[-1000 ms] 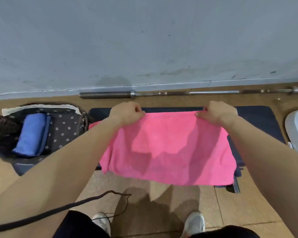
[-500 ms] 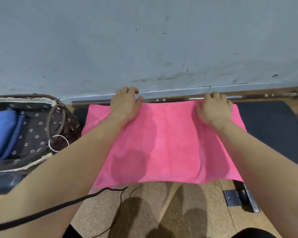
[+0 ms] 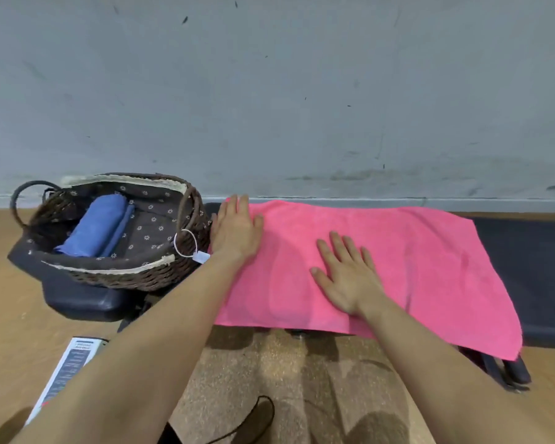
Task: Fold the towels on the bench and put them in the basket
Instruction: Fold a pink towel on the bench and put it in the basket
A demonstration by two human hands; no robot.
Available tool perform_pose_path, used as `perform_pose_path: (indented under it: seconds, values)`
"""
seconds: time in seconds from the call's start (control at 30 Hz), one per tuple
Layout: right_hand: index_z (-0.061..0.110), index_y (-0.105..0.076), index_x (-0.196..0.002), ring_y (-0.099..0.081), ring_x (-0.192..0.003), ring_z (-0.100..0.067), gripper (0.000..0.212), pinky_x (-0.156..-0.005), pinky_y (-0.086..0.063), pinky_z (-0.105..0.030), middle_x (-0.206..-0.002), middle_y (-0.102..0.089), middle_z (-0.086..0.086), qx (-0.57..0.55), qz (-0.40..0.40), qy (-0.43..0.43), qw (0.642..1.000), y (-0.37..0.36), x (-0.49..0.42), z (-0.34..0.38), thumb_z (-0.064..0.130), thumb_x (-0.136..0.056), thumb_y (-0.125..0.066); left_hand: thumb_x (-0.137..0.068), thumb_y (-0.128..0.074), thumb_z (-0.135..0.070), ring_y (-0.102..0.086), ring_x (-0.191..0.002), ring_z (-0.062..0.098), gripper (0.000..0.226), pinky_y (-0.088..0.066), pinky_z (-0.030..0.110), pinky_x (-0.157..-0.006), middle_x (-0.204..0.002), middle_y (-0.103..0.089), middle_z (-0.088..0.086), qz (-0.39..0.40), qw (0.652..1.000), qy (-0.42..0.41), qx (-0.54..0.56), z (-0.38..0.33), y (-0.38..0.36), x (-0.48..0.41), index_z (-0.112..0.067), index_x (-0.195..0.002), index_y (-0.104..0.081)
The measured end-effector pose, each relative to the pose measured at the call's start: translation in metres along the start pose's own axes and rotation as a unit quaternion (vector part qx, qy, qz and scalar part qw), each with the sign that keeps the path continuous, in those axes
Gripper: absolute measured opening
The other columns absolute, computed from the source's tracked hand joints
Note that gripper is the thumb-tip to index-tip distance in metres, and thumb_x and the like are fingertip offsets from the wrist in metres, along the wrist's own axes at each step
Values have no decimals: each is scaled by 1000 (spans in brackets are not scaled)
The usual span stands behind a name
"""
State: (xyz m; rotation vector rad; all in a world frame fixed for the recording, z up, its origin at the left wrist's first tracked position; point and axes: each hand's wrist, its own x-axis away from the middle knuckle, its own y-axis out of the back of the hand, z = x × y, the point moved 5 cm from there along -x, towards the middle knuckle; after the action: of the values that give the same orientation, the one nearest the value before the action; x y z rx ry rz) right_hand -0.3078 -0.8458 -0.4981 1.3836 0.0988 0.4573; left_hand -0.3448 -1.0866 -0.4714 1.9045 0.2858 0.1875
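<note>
The left grip (image 3: pixel 234 233) and right grip (image 3: pixel 350 280) are bare, five-fingered hands on bare forearms (image 3: pixel 148 347) that run uncovered to the lower edge of view. A thin black cable (image 3: pixel 271 408) loops at lower centre; a sliver of dark clothing (image 3: pixel 173 436) shows beside it.

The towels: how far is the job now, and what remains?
Done: one folded blue towel lies in the basket. In hand: the pink towel lies spread on the bench, left hand and right hand flat on it. Left: fold it and put it in the basket.
</note>
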Motion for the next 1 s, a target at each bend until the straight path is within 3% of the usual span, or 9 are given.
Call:
perform_pose_path:
  seconds: [0.1, 0.2, 0.37, 0.43, 0.53, 0.67, 0.73, 0.87, 1.0]
  values:
    - [36, 3, -158, 10, -154, -18, 71, -124, 2, -47, -166, 13, 6, 8, -27, -14, 1000, -6, 0, 1, 65, -96, -15, -101, -23, -51, -21, -149, 30, 67, -17, 42, -121, -159, -27, 17, 70, 997, -6, -45, 0, -9, -27, -7, -151, -31]
    - [37, 4, -158, 11, -153, -17, 70, -124, 3, -47, -166, 14, 7, 18, -43, -5, 999, -4, -4, 2, 65, -96, -14, -100, -18, -57, 0, -153, 31, 74, -3, 46, -123, -166, -4, 14, 116, 990, 26, -82, 5, -20, -41, -9, -157, -14]
    - [35, 0, -159, 9, -154, -16, 74, -124, 4, -46, -166, 11, 6, -1, -26, -3, 1000, -2, -11, 7, 66, -95, -21, -102, -26, -50, 4, -152, 34, 70, -4, 54, -122, -165, 0, 16, 78, 993, 45, -78, 3, -24, -37, -8, -157, -11]
    - [32, -9, -160, 4, -154, -15, 75, -124, 3, -44, -167, 4, 6, -63, -21, 12, 998, 5, -10, 11, 63, -95, -33, -102, -30, -45, -7, -152, 34, 65, -12, 53, -121, -164, -12, 18, 38, 995, 5, -89, -10, -20, -28, -8, -155, -18]
    - [26, -29, -156, -16, -152, -14, 67, -124, -4, -43, -165, -21, 4, -168, -109, 1, 980, 36, 7, -8, 52, -95, -43, -101, -36, -42, -18, -150, 29, 61, -17, 50, -120, -162, -22, 15, 16, 991, -110, -79, -63, -23, -11, -11, -153, -27]
    - [16, -55, -139, -46, -134, -29, 66, -114, -32, -47, -146, -51, -7, -165, -228, -113, 953, 65, 43, -89, 50, -84, -38, -99, -42, -40, -33, -145, 27, 57, -26, 44, -118, -158, -34, 11, 54, 971, -228, -43, -156, -48, 6, -15, -150, -36]
    - [15, -61, -128, -53, -119, -36, 51, -102, -42, -46, -134, -56, -9, -147, -259, -191, 935, 68, 67, -136, 39, -86, -48, -98, -46, -36, -44, -137, 26, 49, -33, 38, -113, -149, -48, 9, 59, 959, -275, -20, -205, -58, 14, -17, -144, -47]
    - [20, -65, -115, -52, -109, -37, 29, -88, -45, -45, -123, -55, -9, -136, -242, -308, 910, 65, 106, -206, 22, -88, -55, -96, -49, -24, -56, -122, 28, 31, -43, 36, -101, -129, -64, 5, 69, 937, -343, 6, -303, -78, 27, -24, -123, -64]
    - [25, -62, -108, -59, -101, -31, 22, -80, -50, -41, -108, -57, -2, -158, -180, -306, 921, 57, 111, -234, 27, -89, -52, -93, -47, -12, -54, -122, 28, 39, -45, 38, -98, -131, -62, 4, 98, 922, -373, -20, -366, -106, 21, -32, -123, -62]
